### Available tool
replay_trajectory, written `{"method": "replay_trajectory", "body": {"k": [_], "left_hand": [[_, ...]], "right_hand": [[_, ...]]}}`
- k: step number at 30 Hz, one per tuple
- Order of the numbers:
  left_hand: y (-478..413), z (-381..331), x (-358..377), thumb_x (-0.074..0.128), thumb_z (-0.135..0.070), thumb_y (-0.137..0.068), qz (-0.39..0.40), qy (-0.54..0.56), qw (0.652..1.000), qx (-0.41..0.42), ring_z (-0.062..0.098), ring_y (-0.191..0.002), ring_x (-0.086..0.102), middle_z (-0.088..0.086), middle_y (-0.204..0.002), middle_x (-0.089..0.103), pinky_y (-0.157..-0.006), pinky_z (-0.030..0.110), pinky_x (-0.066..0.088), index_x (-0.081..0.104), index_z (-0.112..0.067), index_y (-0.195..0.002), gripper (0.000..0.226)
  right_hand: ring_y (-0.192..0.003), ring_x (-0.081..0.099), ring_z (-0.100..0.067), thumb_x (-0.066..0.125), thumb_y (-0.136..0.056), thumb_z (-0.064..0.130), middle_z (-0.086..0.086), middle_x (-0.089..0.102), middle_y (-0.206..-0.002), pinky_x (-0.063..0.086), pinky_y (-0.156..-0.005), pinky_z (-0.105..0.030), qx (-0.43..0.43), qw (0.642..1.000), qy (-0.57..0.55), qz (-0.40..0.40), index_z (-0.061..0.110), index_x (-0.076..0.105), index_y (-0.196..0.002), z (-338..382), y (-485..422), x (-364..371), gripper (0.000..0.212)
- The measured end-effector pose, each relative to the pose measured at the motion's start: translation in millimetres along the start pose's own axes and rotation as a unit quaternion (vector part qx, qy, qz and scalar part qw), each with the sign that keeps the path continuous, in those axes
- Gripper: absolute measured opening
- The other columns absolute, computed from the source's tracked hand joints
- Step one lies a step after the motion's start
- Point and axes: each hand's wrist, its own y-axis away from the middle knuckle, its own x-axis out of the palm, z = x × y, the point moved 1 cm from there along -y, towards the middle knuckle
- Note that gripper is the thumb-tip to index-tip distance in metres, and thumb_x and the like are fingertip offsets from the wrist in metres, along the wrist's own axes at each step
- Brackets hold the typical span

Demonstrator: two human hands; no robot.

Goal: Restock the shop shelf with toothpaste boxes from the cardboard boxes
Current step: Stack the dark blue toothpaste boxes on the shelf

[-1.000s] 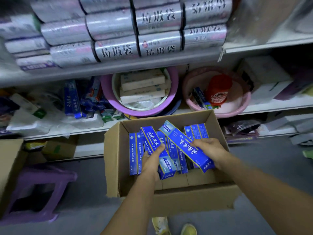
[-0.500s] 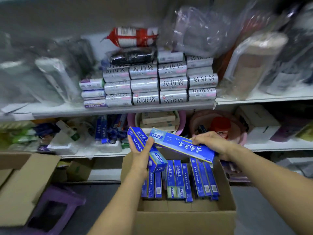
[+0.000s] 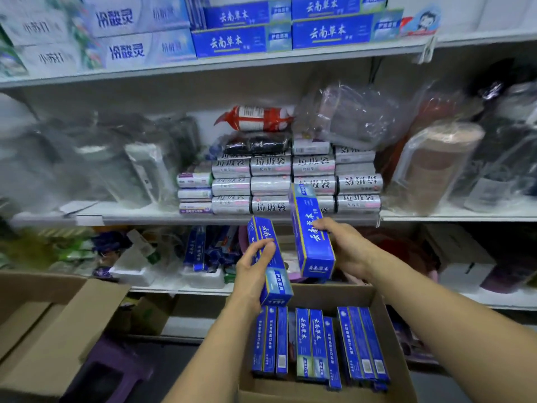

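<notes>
Two at once here: our left hand (image 3: 255,269) wraps thumb and fingers round the middle of one blue toothpaste box (image 3: 277,282), while our right hand (image 3: 345,248) clasps a second box (image 3: 311,248) by its long sides. Both are up in front of the shelves, above the cardboard box (image 3: 343,295) where the spare boxes (image 3: 316,344) stand in rows. They look light, thin card: stiff lengthwise, easily dented on the broad faces. So we'd grip gently at mid-length along the edges, aiming for the matching stock (image 3: 241,39) on the top shelf (image 3: 261,61).

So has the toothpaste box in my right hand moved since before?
Yes, the toothpaste box went up: it lay inside the cardboard box; now the right hand holds it above the rim.
</notes>
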Motion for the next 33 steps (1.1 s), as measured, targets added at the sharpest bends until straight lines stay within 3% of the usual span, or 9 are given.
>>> {"method": "replay_trajectory", "body": {"k": [5,15,19,22,28,31,33], "left_hand": [[14,-2,0,0.063,-0.037,-0.080,0.024,0.008,1.000,0.004,0.028,-0.071,0.066,0.013,-0.082,0.068,-0.068,0.035,0.052,0.061,-0.012,-0.094,0.029],[16,-22,9,0.067,-0.033,-0.083,-0.002,0.022,0.999,0.030,0.036,-0.086,0.061,0.019,-0.090,0.064,-0.068,0.036,0.051,0.063,-0.012,-0.092,0.023],[19,-31,14,0.079,-0.047,-0.062,0.012,0.003,1.000,0.029,0.031,-0.082,0.063,0.012,-0.091,0.067,-0.070,0.036,0.050,0.065,-0.014,-0.099,0.052],[20,-41,20,0.092,-0.043,-0.053,0.041,-0.010,0.999,0.026,0.020,-0.072,0.065,0.005,-0.089,0.070,-0.069,0.033,0.051,0.065,-0.015,-0.099,0.060],[21,-51,26,0.081,-0.032,-0.070,0.011,-0.047,0.998,0.041,0.014,-0.071,0.067,0.006,-0.094,0.072,-0.064,0.027,0.050,0.065,-0.011,-0.104,0.044],[21,-55,29,0.079,-0.031,-0.076,-0.004,-0.075,0.996,0.047,0.020,-0.081,0.068,0.008,-0.101,0.072,-0.071,0.031,0.054,0.065,-0.013,-0.107,0.039],[21,-57,32,0.078,-0.034,-0.077,-0.008,-0.095,0.994,0.050,0.024,-0.090,0.069,0.005,-0.103,0.071,-0.080,0.037,0.055,0.065,-0.018,-0.108,0.037]], "right_hand": [[-0.061,0.064,-0.019,0.057,-0.091,0.011,-0.011,0.066,-0.078,0.054,-0.048,-0.029,-0.056,0.992,-0.109,-0.002,0.008,0.060,-0.095,7,4,14,0.006],[-0.070,0.070,-0.022,0.060,-0.089,0.005,-0.011,0.070,-0.086,0.059,-0.060,-0.035,-0.106,0.987,-0.115,0.023,0.010,0.053,-0.105,12,15,18,0.018],[-0.077,0.072,-0.025,0.060,-0.089,0.002,-0.014,0.070,-0.092,0.059,-0.063,-0.038,-0.144,0.984,-0.097,0.039,0.006,0.047,-0.115,21,22,19,0.030],[-0.078,0.072,-0.024,0.060,-0.088,-0.001,-0.014,0.068,-0.097,0.058,-0.061,-0.035,-0.148,0.984,-0.091,0.045,0.006,0.045,-0.120,24,27,19,0.036],[-0.083,0.071,-0.025,0.061,-0.085,-0.005,-0.013,0.067,-0.098,0.058,-0.065,-0.036,-0.194,0.977,-0.067,0.052,0.003,0.042,-0.128,31,28,13,0.048],[-0.090,0.068,-0.030,0.066,-0.081,-0.004,-0.019,0.062,-0.105,0.058,-0.072,-0.042,-0.224,0.971,-0.067,0.050,-0.001,0.039,-0.129,35,29,12,0.056],[-0.096,0.066,-0.035,0.080,-0.066,0.011,-0.024,0.061,-0.110,0.057,-0.074,-0.043,-0.226,0.971,-0.068,0.048,-0.002,0.039,-0.130,36,31,13,0.077]]}}
